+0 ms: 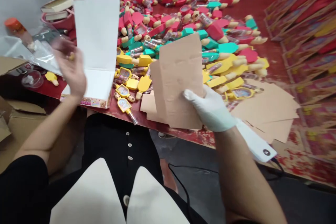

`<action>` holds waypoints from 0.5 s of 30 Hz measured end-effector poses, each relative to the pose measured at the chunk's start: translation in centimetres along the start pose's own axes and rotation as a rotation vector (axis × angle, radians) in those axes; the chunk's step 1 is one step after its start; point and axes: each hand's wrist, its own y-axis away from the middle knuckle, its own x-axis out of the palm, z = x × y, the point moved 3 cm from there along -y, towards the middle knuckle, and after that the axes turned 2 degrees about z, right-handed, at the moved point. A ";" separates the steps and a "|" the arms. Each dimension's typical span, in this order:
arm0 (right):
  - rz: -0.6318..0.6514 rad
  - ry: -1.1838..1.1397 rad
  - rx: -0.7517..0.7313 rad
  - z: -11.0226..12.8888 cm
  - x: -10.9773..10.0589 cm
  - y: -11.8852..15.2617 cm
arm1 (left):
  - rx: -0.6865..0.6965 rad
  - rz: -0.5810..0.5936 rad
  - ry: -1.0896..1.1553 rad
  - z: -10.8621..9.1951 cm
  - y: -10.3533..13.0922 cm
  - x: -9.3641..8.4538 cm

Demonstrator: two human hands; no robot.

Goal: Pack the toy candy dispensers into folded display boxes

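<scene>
My right hand (208,108), in a white glove, is closed on a brown cardboard sheet (181,77), thumb on its near face. A second sheet edge shows behind it on the left. My left hand (70,68) is bare and raised beside the open lid of a white box (97,35). Motion blurs its fingers, but the thumb stands apart and I make out nothing held. Below the lid lies the box's white inside, with a printed front edge. Around the cardboard lie many small toy-like pieces in clear packs: red (216,31), green (227,48) and yellow (144,84).
More cardboard sheets (265,105) lie at the right, by a white device (254,141) with a black cable. Printed boxes (315,59) stand stacked along the right side. A pink basket (56,21), a clear round dish (33,78) and a brown carton (26,122) are at the left.
</scene>
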 end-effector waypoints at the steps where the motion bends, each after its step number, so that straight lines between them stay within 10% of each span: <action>1: 0.003 -0.036 -0.014 -0.2 0.7 0.4 | -0.067 0.125 0.132 -2.1 3.8 2.5; 4: 0.036 -0.085 -0.016 -0.9 3.2 1.5 | -0.371 0.582 0.460 -6.7 13.3 10.3; 7: 0.013 -0.084 0.023 -1.6 5.1 2.4 | -0.496 0.512 0.603 -7.8 16.9 14.4; 15: 0.015 -0.020 -0.063 -1.9 7.4 4.3 | -0.568 0.336 0.735 -5.7 17.1 14.6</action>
